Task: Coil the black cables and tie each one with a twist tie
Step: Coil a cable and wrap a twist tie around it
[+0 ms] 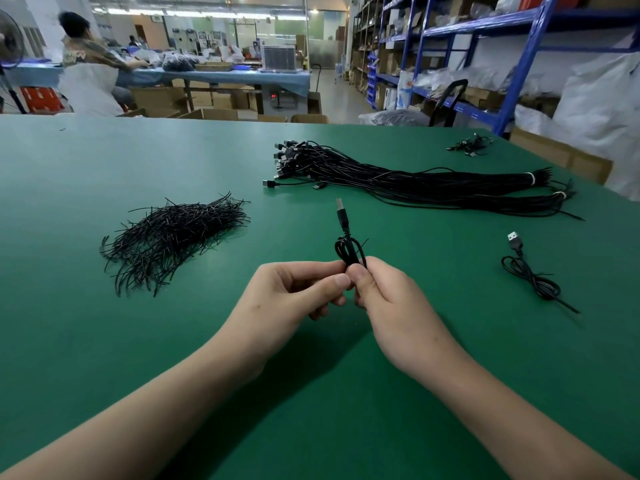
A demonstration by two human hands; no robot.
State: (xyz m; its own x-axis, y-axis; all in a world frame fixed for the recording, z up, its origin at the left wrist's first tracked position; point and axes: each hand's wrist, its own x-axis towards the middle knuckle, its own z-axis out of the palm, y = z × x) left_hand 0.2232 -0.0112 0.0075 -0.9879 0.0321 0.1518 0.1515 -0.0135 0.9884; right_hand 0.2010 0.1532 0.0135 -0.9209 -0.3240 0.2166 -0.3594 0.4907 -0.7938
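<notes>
Over the green table [104,341], the left hand [298,289] and right hand [391,299] meet fingertip to fingertip. Both pinch the near end of a coiled USB cable [349,251], whose plug points away from them. The twist ties [173,237] lie heaped to the far left and the cable bundle [398,181] far right. A tied cable [530,271] rests at the right.

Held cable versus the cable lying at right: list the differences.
The held cable is pinched by left hand and right hand, plug up; the lying cable rests flat on the table. The held cable's coil is tighter; the lying cable trails a tail. Both are black, USB-plugged.
</notes>
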